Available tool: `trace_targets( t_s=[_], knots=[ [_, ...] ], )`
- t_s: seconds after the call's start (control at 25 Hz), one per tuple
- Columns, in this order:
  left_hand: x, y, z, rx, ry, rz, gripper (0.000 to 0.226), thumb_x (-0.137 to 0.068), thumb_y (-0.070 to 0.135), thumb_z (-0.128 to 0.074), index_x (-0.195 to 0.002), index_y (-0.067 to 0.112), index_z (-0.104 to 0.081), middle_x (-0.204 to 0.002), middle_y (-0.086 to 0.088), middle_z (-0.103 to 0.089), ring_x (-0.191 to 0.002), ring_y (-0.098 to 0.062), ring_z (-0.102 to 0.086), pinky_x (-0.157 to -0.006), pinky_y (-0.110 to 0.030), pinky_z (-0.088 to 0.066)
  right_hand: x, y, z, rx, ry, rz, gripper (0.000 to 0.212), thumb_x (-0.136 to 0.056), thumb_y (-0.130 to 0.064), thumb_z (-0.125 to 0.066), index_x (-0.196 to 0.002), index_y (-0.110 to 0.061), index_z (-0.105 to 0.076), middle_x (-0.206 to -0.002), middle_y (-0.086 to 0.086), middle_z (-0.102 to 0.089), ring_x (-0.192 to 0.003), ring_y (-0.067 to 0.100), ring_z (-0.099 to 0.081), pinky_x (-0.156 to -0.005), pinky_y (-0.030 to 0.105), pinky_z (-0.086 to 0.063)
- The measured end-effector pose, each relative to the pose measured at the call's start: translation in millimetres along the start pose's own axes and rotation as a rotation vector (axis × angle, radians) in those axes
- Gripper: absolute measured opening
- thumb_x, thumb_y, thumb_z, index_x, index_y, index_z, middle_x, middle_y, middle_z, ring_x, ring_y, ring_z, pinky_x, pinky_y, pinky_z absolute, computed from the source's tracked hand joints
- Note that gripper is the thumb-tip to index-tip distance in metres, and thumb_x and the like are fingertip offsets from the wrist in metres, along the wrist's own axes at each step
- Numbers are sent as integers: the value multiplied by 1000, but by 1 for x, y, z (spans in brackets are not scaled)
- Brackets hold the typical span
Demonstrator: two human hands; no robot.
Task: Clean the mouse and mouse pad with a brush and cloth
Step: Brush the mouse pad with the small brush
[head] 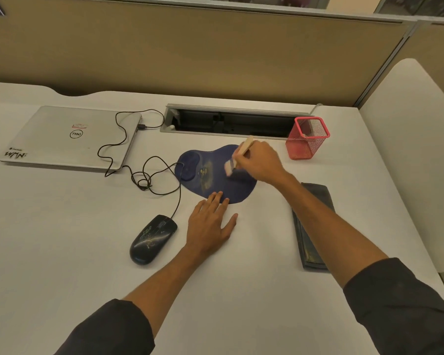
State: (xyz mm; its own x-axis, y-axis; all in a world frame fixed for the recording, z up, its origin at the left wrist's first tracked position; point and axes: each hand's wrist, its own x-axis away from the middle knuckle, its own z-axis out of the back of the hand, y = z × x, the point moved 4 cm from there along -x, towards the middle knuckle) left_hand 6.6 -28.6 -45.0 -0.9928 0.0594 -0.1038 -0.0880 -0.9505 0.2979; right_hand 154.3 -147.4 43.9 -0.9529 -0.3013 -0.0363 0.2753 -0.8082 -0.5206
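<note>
A dark blue mouse pad (205, 172) with a wrist rest and pale dusty smears lies in the middle of the white desk. My right hand (259, 162) grips a wooden-handled brush (237, 157), its pale bristles down on the pad's right part. My left hand (210, 224) lies flat on the desk, fingers straight, fingertips pressing the pad's near edge. A black wired mouse (153, 239) with scribbled marks sits to the left of that hand. A dark folded cloth (313, 224) lies on the desk to the right, under my right forearm's line.
A closed silver laptop (69, 138) lies at the back left, the mouse cable (139, 175) looping from it. A red mesh pen holder (308, 138) stands beside the open cable tray (231, 121). A beige partition (215, 52) closes the desk's far side.
</note>
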Motion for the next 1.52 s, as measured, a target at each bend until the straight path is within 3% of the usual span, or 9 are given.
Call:
trace_targets(
  t_s=[0.16, 0.28, 0.4, 0.6, 0.76, 1.0, 1.2, 1.36, 1.52],
  knots=[
    [0, -3, -5, -31, -51, 18, 60, -97, 55, -27, -147, 21, -33, -155, -1, -29, -145, -16, -22, -116, -33, -17, 20, 32, 10, 185, 4, -158, 26, -91, -33, -54, -87, -9, -62, -70, 4, -57, -67, 20, -60, -58, 29, -45],
    [-1, -2, -5, -37, -55, 19, 61, -97, 56, -25, -147, 22, -31, -156, 0, -28, -145, -15, -20, -116, -34, -17, 21, 24, 23, 181, 103, -60, 24, -88, -29, -55, -78, -8, -62, -63, 2, -54, -62, 21, -57, -58, 33, -44],
    [-1, -2, -4, -42, -56, 23, 63, -97, 57, -22, -148, 21, -29, -156, 0, -27, -145, -15, -19, -117, -34, -16, 46, -7, -6, -4, -51, 98, 29, -91, -31, -52, -73, -11, -63, -62, 2, -59, -57, 19, -59, -54, 33, -49],
    [1, -2, -3, -48, -55, 24, 61, -97, 55, -27, -146, 19, -34, -155, -2, -30, -144, -17, -23, -117, -35, -15, 55, 37, 12, 230, 21, -58, 30, -91, -37, -53, -80, -11, -61, -73, 6, -64, -64, 21, -59, -64, 34, -51],
    [0, 3, 1, -40, 25, -70, 58, -96, 50, -38, -146, 21, -36, -156, -6, -26, -145, -23, -21, -116, -47, -17, 43, 39, 26, -161, 137, -48, 20, -92, -34, -55, -94, -21, -69, -89, -4, -68, -76, 16, -64, -67, 25, -53],
    [-4, 0, -5, -48, -108, -49, 61, -96, 58, -19, -151, 29, -18, -160, 1, -14, -147, -15, -6, -120, -44, -1, 31, 45, 16, -467, 45, -107, 17, -81, -27, -72, -95, -18, -71, -95, 0, -70, -81, 14, -65, -66, 15, -49],
    [-4, -1, -6, -34, -114, -42, 61, -96, 58, -19, -151, 30, -16, -160, 2, -13, -147, -13, -5, -120, -43, 0, 16, 39, 13, -216, 142, -124, 25, -84, -40, -66, -91, -16, -66, -85, -2, -63, -77, 14, -61, -58, 18, -44],
    [-3, 0, -6, -32, -116, -37, 61, -97, 58, -19, -151, 30, -15, -160, 2, -12, -147, -13, -5, -120, -42, 2, -7, 23, 16, -280, 230, -78, 29, -89, -38, -61, -100, -12, -66, -94, 4, -69, -81, 16, -63, -63, 23, -49],
    [-4, -1, -7, -38, -110, -42, 61, -97, 58, -19, -151, 30, -15, -160, 2, -13, -147, -13, -5, -120, -41, 1, -6, 24, -10, -143, 119, -121, 33, -94, -38, -52, -101, -8, -64, -92, 6, -67, -81, 19, -63, -67, 27, -48]
  ],
)
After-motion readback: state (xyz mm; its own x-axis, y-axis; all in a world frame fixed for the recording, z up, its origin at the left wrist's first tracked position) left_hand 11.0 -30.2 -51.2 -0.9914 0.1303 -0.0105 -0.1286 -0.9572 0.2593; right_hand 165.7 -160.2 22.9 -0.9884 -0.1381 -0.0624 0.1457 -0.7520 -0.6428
